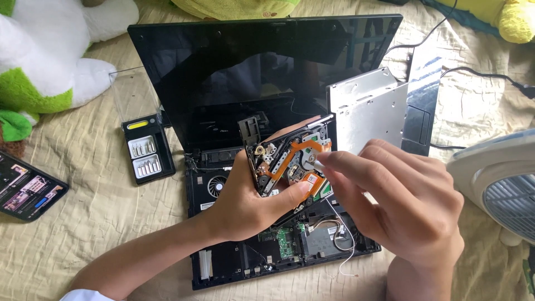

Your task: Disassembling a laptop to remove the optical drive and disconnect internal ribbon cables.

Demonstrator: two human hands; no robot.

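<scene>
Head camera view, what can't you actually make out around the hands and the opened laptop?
- Tool tip: the right hand pinches something small and white against the drive part; its fingers cover most of it.
- Drive part's back: hidden by the left hand.
- Laptop base: its middle is hidden behind both hands.
- Bits in the bit case: too small to tell apart.
- Fan and phone: cut off by the frame edges.

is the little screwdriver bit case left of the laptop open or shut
Open. The black bit case lies flat with its clear lid swung up behind it, and the rows of silver bits show uncovered in the tray.
</scene>
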